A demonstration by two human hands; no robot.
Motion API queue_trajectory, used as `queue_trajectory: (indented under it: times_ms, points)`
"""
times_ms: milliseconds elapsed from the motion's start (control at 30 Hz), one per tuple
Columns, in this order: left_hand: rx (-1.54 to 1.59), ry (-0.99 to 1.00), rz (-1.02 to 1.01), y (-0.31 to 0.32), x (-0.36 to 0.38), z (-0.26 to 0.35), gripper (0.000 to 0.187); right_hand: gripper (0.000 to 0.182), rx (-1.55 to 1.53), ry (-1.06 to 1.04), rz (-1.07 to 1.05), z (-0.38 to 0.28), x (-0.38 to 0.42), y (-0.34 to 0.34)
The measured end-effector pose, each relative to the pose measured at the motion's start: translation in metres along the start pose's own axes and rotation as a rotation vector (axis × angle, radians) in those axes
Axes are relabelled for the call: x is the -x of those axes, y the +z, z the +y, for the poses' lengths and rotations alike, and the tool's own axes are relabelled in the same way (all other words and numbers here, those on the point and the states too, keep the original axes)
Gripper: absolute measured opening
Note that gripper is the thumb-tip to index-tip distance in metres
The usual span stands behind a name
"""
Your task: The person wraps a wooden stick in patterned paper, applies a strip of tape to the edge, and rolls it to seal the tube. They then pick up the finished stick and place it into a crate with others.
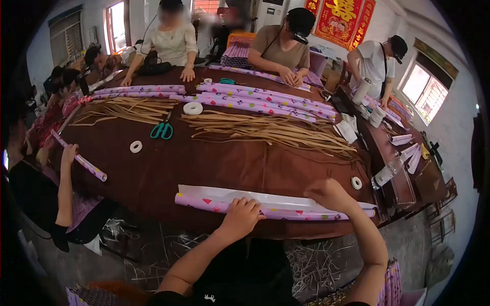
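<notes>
In front of me at the table's near edge lies a purple patterned roll of wrapping paper (301,213), partly unrolled, with its white inner side (219,193) showing along the back. My left hand (243,213) grips the roll left of its middle, fingers curled over the top. My right hand (329,196) is over the right part of the white side, its fingers bent together; whatever they hold, if anything, is hidden. A white tape roll (357,182) lies to the right of that hand.
Across the brown table (224,158) lie brown strips (270,133), finished purple rolls (255,95), teal scissors (162,130) and more tape (193,108). A plastic bottle (386,173) stands at the right. Co-workers surround the table; one at left holds a purple roll (92,167).
</notes>
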State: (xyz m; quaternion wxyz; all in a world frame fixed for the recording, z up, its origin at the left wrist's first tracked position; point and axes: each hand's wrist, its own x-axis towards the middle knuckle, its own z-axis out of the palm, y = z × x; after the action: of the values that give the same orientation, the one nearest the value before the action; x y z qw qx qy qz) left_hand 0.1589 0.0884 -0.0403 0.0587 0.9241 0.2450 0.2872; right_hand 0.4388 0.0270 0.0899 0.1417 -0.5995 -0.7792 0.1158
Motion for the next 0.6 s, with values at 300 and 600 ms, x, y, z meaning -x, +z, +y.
queue_trajectory:
  times_ms: [300, 600]
  points:
    - [-0.025, -0.02, -0.008, 0.003, -0.001, -0.001, 0.032, 0.034, 0.548, 0.126, 0.663, 0.126, -0.19, 0.076]
    - [-0.023, -0.017, 0.023, 0.007, 0.001, -0.002, 0.034, 0.017, 0.832, 0.08, 0.495, 0.162, -0.217, 0.066]
